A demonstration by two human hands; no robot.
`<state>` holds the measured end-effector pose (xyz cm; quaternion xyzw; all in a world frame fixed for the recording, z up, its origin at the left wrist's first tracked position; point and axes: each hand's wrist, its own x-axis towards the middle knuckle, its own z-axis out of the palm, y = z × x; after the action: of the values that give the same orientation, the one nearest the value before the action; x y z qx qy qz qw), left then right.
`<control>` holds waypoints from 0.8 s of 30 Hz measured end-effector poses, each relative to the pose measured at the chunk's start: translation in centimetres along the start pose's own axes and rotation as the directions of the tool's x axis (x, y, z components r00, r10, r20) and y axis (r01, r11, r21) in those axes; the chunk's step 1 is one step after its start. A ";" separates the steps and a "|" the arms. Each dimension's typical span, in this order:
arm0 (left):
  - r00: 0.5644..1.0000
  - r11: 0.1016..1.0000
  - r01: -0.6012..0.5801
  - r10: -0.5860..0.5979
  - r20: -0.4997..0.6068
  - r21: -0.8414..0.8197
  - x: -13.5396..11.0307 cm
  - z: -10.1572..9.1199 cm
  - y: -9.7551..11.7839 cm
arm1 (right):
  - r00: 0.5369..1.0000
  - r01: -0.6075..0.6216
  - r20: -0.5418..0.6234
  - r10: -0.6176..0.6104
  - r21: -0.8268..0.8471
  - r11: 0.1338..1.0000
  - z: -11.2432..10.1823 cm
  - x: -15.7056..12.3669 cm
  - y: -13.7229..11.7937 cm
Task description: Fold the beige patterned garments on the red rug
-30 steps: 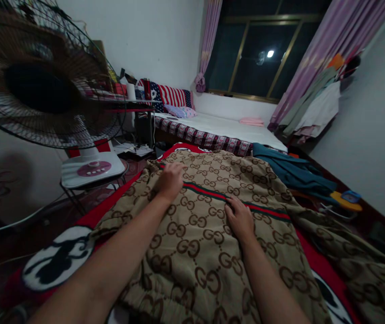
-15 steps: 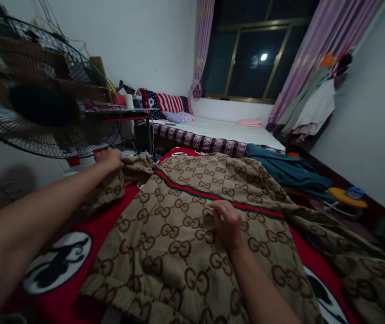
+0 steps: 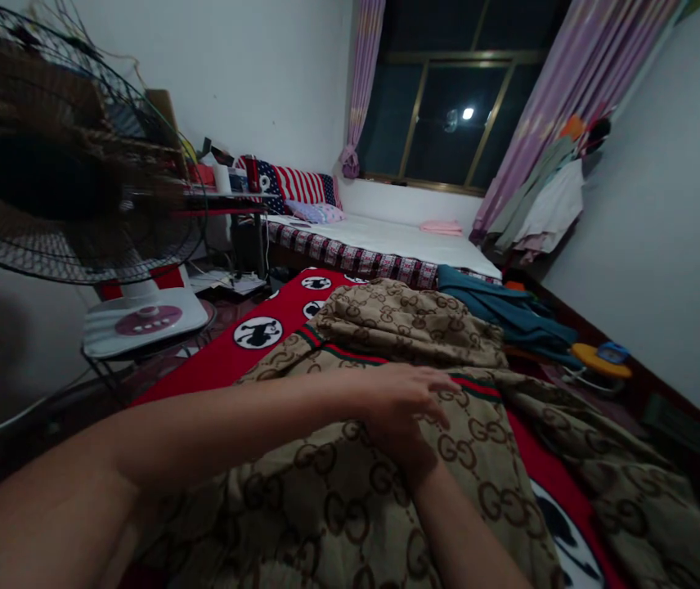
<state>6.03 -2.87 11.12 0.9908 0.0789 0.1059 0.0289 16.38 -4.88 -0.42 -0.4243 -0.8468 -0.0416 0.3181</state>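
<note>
Now the spread-out left hand (image 3: pixel 408 391) blocks the right hand (image 3: pixel 404 442), whose grip I can't tell, over a brown jacket (image 3: pixel 478 446) beside blue cloth (image 3: pixel 500 315).

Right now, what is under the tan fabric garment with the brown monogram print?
A red cloth with white circles and dark figures shows along both sides of the tan garment; anything else beneath is covered.

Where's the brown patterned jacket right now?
Head view, lower middle: the jacket lies on the red cloth, beneath the left hand and right hand, with the teal garment beyond it, toward the right.
</note>
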 end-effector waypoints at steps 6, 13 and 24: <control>0.840 0.849 0.528 -0.521 -0.148 0.006 -11.0 -0.1 0.6 | 0.998 0.057 -0.008 -0.057 0.095 0.994 0.1 0.6 0.0; 0.298 0.321 0.929 -0.944 0.141 0.183 -22.3 -1.3 3.1 | 0.969 -0.209 -0.125 0.213 0.043 0.977 0.7 1.7 0.1; 0.315 0.279 0.921 -0.944 0.096 -0.272 -21.2 -6.1 3.6 | 0.948 -0.266 0.107 0.300 -0.253 0.930 -1.1 11.5 5.9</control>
<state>-15.17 -9.59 13.03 0.7368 0.6280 0.1203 0.2198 16.26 6.41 5.84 -0.5786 -0.7864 -0.0647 0.2061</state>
